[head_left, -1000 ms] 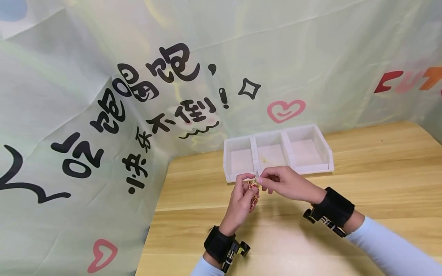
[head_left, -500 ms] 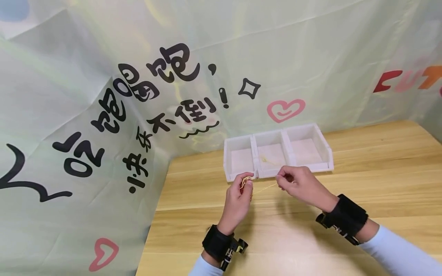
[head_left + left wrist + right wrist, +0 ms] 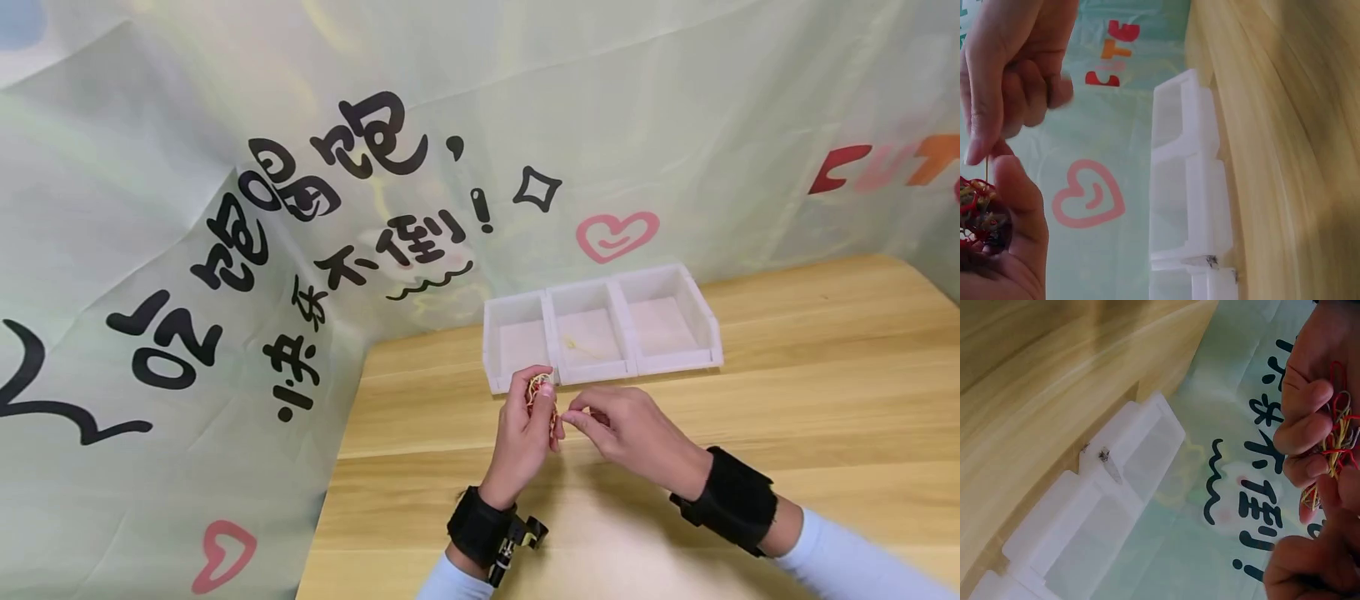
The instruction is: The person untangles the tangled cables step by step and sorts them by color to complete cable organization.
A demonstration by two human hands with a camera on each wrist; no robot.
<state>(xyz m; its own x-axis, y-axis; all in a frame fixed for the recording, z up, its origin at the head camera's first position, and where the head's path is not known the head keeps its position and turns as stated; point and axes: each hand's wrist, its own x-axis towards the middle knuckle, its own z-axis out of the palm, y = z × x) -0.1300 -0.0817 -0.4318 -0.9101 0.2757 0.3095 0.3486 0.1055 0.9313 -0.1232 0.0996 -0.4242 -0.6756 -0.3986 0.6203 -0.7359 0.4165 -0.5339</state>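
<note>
A tangled bundle of thin red, yellow and grey cords lies in my left hand, whose fingers and thumb grip it. My right hand is close beside it on the right. Between its thumb and forefinger it pinches a yellow strand, which in the left wrist view runs straight down to the bundle. The right wrist view has several loops of the cords sticking out past the left fingers. The palm hides part of the bundle.
Behind the hands, a white tray with three compartments stands on the wooden table. A thin yellow strand lies in its middle compartment. A printed cloth backdrop rises behind and to the left.
Half a second ago my right hand was farther right, drawing out a long yellow strand. Now it is back beside the left hand, lower than a second ago. The left hand keeps hold of the bundle.
</note>
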